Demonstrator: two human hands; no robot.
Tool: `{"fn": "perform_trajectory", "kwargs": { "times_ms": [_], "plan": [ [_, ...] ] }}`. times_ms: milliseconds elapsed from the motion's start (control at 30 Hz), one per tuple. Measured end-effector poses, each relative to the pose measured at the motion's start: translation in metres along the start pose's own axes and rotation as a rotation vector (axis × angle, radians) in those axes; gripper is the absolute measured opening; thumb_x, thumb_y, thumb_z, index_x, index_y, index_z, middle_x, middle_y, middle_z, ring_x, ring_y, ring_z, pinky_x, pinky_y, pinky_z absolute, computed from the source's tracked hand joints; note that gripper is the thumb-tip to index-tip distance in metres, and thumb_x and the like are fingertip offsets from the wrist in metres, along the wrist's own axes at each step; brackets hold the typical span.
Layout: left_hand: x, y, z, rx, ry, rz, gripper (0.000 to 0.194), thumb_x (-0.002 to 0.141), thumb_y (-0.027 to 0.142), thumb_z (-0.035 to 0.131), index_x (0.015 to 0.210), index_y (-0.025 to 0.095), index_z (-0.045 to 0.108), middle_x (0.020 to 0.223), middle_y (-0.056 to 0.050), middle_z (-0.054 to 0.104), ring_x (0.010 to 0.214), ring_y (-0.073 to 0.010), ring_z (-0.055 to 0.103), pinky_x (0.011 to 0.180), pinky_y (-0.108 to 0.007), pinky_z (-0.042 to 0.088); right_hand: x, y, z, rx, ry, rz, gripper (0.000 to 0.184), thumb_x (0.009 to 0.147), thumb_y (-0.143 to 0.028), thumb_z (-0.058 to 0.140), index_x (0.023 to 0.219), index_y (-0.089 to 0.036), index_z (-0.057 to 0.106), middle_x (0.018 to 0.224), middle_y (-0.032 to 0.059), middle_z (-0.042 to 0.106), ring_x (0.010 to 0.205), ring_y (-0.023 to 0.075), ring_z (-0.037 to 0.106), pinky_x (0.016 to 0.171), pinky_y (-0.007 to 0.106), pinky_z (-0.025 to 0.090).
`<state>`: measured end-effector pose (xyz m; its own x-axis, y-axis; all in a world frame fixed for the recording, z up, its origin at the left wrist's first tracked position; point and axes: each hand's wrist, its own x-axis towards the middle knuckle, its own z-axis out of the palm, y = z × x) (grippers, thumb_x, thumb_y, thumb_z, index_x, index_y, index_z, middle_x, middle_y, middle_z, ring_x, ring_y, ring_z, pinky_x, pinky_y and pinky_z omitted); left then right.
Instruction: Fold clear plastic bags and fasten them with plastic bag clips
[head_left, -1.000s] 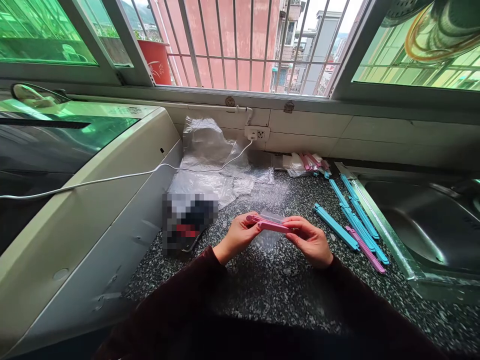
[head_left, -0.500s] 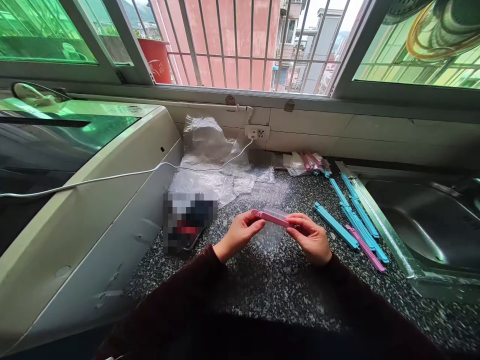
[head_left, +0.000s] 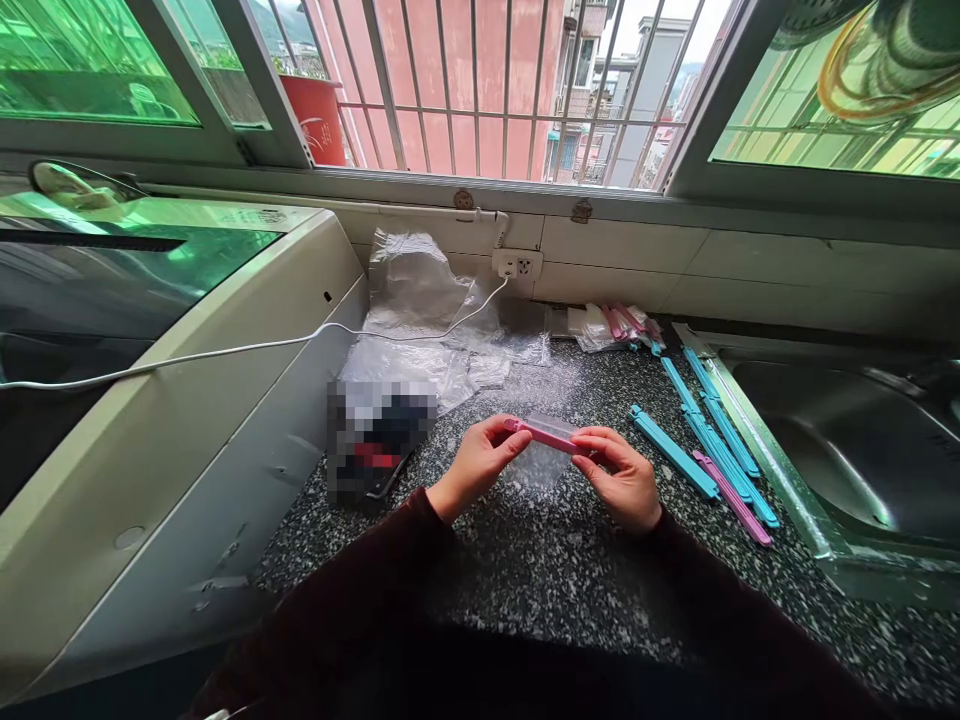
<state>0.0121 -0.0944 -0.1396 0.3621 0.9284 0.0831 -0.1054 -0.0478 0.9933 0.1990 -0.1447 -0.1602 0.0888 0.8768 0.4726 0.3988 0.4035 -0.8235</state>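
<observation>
Between my two hands is a pink bag sealing clip (head_left: 551,437), held level over the counter. My left hand (head_left: 481,462) pinches its left end, with the thumb on the near side. The right end is gripped by the thumb and fingers of my right hand (head_left: 619,476). A clear plastic bag (head_left: 541,468) sits at the clip, showing above and below it. To the right lie several blue bag clips (head_left: 675,452) and a second pink clip (head_left: 732,497), flat on the counter.
Clear plastic bags (head_left: 420,285) lie at the back left under a white cable (head_left: 405,338). Clipped small packets (head_left: 611,325) rest by the wall. A steel sink (head_left: 847,440) is at the right, a white appliance (head_left: 247,480) at the left. A blurred-out object (head_left: 379,440) lies beside the appliance.
My left thumb has shifted slightly along the pink clip's left end. Both hands otherwise keep their places and their hold. The view has moved very slightly.
</observation>
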Motion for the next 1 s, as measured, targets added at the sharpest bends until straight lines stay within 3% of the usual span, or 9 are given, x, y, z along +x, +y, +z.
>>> {"fn": "perform_trajectory", "kwargs": {
  "times_ms": [233, 400, 533, 600, 800, 1000],
  "plan": [
    [0.002, 0.0, -0.003, 0.014, -0.002, 0.022, 0.039, 0.064, 0.051, 0.064, 0.07, 0.013, 0.059, 0.054, 0.004, 0.044, 0.052, -0.0082, 0.038, 0.051, -0.022, 0.032, -0.002, 0.0, 0.001, 0.019, -0.024, -0.006, 0.011, 0.075, -0.024, 0.063, 0.086, -0.021, 0.063, 0.093, 0.0063, 0.061, 0.076, 0.0157, 0.06, 0.059, 0.027, 0.052],
    [0.002, 0.002, -0.007, 0.131, -0.084, 0.091, 0.034, 0.069, 0.045, 0.063, 0.069, 0.011, 0.061, 0.063, 0.0, 0.051, 0.06, -0.0101, 0.044, 0.056, -0.022, 0.035, -0.002, 0.0, -0.002, 0.077, -0.068, 0.088, 0.035, 0.075, -0.033, 0.063, 0.107, -0.022, 0.053, 0.086, 0.0034, 0.061, 0.069, 0.0137, 0.057, 0.06, 0.027, 0.051],
    [0.002, 0.003, -0.01, 0.172, -0.159, 0.143, 0.031, 0.072, 0.041, 0.061, 0.073, 0.011, 0.062, 0.067, -0.001, 0.052, 0.062, -0.0105, 0.045, 0.056, -0.022, 0.036, 0.002, -0.002, -0.006, -0.071, -0.2, 0.055, 0.02, 0.076, -0.038, 0.06, 0.081, -0.018, 0.062, 0.073, 0.0037, 0.06, 0.065, 0.0145, 0.054, 0.056, 0.026, 0.046],
    [0.002, 0.002, -0.01, 0.175, -0.166, 0.146, 0.032, 0.073, 0.043, 0.061, 0.074, 0.011, 0.062, 0.066, -0.002, 0.053, 0.061, -0.0108, 0.045, 0.056, -0.022, 0.036, 0.003, -0.004, -0.006, -0.1, -0.214, 0.045, 0.022, 0.077, -0.038, 0.058, 0.07, -0.018, 0.061, 0.069, 0.004, 0.06, 0.064, 0.0145, 0.053, 0.056, 0.026, 0.044],
    [0.002, 0.002, -0.009, 0.165, -0.134, 0.105, 0.037, 0.07, 0.047, 0.063, 0.076, 0.011, 0.062, 0.065, -0.002, 0.054, 0.061, -0.0111, 0.047, 0.058, -0.023, 0.038, 0.002, -0.007, -0.003, -0.088, -0.182, 0.077, 0.02, 0.075, -0.037, 0.06, 0.068, -0.018, 0.061, 0.065, 0.0021, 0.058, 0.058, 0.0129, 0.051, 0.053, 0.025, 0.042],
    [0.003, 0.002, -0.01, 0.21, -0.104, 0.157, 0.039, 0.07, 0.049, 0.062, 0.071, 0.011, 0.064, 0.063, -0.002, 0.054, 0.06, -0.011, 0.046, 0.056, -0.023, 0.036, 0.002, -0.008, -0.002, -0.084, -0.181, 0.071, 0.018, 0.074, -0.035, 0.06, 0.066, -0.018, 0.058, 0.064, 0.0016, 0.058, 0.058, 0.0129, 0.051, 0.054, 0.025, 0.044]
  ]
}}
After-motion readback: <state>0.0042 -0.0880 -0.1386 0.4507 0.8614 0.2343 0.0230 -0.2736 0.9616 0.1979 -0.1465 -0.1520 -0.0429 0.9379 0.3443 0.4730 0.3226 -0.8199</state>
